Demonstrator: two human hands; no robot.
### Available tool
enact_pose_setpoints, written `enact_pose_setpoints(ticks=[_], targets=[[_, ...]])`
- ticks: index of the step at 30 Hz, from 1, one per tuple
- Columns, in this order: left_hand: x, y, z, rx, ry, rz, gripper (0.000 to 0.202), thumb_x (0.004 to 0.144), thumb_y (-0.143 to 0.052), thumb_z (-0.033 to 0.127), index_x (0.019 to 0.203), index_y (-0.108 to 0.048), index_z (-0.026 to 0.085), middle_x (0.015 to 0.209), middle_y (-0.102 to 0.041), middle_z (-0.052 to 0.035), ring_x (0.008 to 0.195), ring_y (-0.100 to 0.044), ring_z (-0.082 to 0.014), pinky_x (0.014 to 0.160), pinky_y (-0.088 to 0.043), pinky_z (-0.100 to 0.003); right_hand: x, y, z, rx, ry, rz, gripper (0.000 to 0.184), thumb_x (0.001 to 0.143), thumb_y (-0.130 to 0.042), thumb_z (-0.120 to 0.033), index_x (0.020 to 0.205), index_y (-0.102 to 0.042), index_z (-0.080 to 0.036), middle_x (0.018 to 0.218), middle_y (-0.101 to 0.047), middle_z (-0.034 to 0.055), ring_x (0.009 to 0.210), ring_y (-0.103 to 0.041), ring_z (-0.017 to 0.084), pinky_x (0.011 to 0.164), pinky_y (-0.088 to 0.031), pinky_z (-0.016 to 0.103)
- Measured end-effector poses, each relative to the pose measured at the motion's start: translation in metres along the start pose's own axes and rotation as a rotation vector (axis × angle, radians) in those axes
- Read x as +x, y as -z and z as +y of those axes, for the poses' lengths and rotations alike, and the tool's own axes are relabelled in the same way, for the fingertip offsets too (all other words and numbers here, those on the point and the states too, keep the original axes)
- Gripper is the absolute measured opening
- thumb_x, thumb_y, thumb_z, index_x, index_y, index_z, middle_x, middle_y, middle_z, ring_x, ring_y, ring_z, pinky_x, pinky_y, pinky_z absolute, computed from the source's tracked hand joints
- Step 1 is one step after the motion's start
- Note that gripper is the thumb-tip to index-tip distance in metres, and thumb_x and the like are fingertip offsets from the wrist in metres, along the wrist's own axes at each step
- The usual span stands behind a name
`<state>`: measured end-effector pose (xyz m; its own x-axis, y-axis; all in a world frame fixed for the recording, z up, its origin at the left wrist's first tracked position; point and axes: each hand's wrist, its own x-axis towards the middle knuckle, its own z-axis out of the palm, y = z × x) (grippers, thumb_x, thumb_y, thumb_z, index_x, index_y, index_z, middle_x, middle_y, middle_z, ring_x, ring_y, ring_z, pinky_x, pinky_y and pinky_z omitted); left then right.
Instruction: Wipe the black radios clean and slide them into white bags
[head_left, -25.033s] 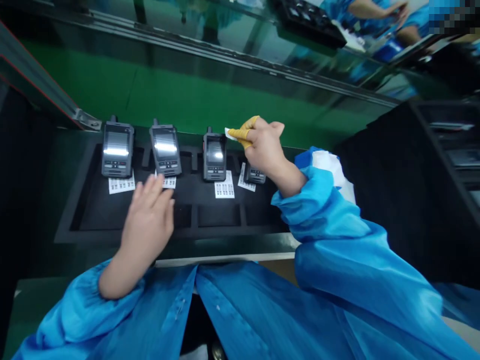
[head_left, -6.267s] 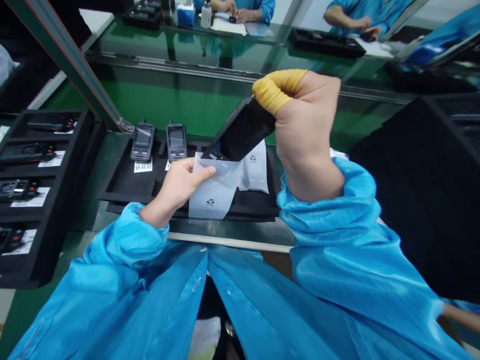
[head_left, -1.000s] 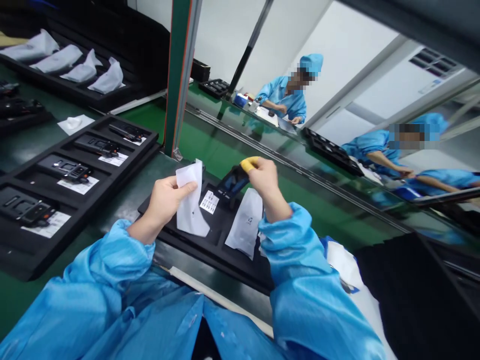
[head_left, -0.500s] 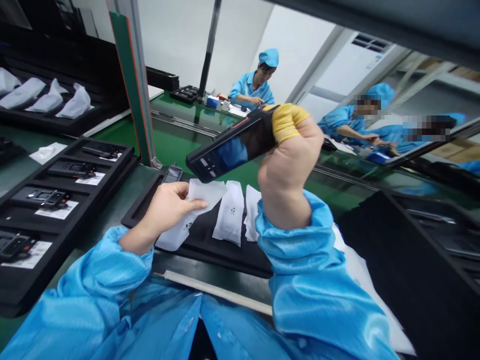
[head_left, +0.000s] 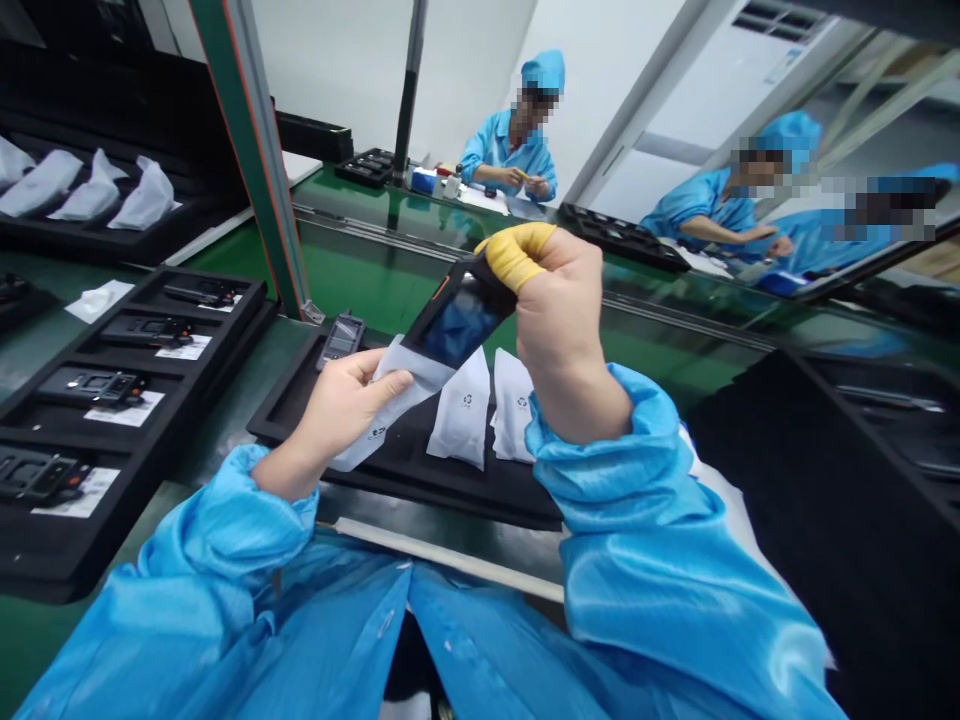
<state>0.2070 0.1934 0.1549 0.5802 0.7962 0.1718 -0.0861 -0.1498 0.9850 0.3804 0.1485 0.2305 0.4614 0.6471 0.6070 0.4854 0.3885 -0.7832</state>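
Note:
My right hand [head_left: 559,290], with yellow covers on some fingers, grips the top end of a black handheld device [head_left: 459,318] with a screen. The device's lower end is inside the mouth of a translucent white bag [head_left: 397,395]. My left hand [head_left: 349,400] pinches that bag near its opening, thumb on the near side. Beneath is a black foam tray [head_left: 420,465], where a wrapped device [head_left: 463,415] and another white bag [head_left: 514,405] lie. A bare device [head_left: 343,338] rests at the tray's far left corner.
To the left, a black tray [head_left: 161,400] holds several devices on white labels. Wrapped items [head_left: 146,195] lie in a tray farther back. A green upright post [head_left: 240,130] stands between. Stacked black trays [head_left: 810,480] are at the right. Co-workers [head_left: 517,150] sit across the bench.
My right hand has brought the device down and left, and its lower end has gone into the bag. My left hand still holds the bag, now tilted toward the device.

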Motion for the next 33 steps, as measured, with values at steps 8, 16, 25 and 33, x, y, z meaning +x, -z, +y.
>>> enact_pose_setpoints(ticks=[8,16,25,33], targets=[[0.012,-0.013,0.022,0.032,-0.102,-0.035,0.063,0.064,-0.059,0.083,0.054,-0.047,0.021,0.050,-0.040,0.0034,0.048,-0.034,-0.0106,0.045,-0.030,-0.026,0.000,0.002,-0.020,-0.112,0.030,-0.111,0.020,0.084,-0.060,-0.036,0.072,-0.061,-0.020,0.076,-0.058,-0.0033,0.085,-0.062,0.012,0.080,-0.050,0.029],[0.021,-0.035,0.034,0.125,-0.298,0.097,0.059,0.079,-0.051,0.074,0.055,-0.045,0.021,0.053,-0.038,0.0029,0.053,-0.035,-0.0118,0.050,-0.028,-0.028,-0.002,0.021,-0.028,-0.224,-0.024,-0.240,0.019,0.077,-0.070,-0.033,0.067,-0.065,-0.019,0.071,-0.063,-0.0020,0.082,-0.063,0.015,0.082,-0.052,0.032],[0.026,-0.047,0.031,-0.093,-0.247,0.087,0.047,0.081,-0.061,0.064,0.069,-0.063,0.019,0.068,-0.062,-0.0007,0.080,-0.063,-0.0177,0.061,-0.043,-0.026,-0.026,0.073,-0.028,-0.276,0.036,0.026,0.012,0.080,-0.067,-0.020,0.088,-0.075,-0.016,0.087,-0.074,-0.0021,0.085,-0.066,0.010,0.080,-0.052,0.024],[0.093,-0.035,-0.039,-0.210,0.323,0.316,0.032,0.085,-0.065,0.046,0.070,-0.060,0.018,0.073,-0.070,-0.0026,0.079,-0.068,-0.0161,0.068,-0.052,-0.026,-0.077,0.134,-0.038,-0.391,-0.052,0.214,0.015,0.080,-0.066,-0.028,0.092,-0.076,-0.031,0.090,-0.074,-0.0150,0.094,-0.063,0.009,0.083,-0.046,0.030]])
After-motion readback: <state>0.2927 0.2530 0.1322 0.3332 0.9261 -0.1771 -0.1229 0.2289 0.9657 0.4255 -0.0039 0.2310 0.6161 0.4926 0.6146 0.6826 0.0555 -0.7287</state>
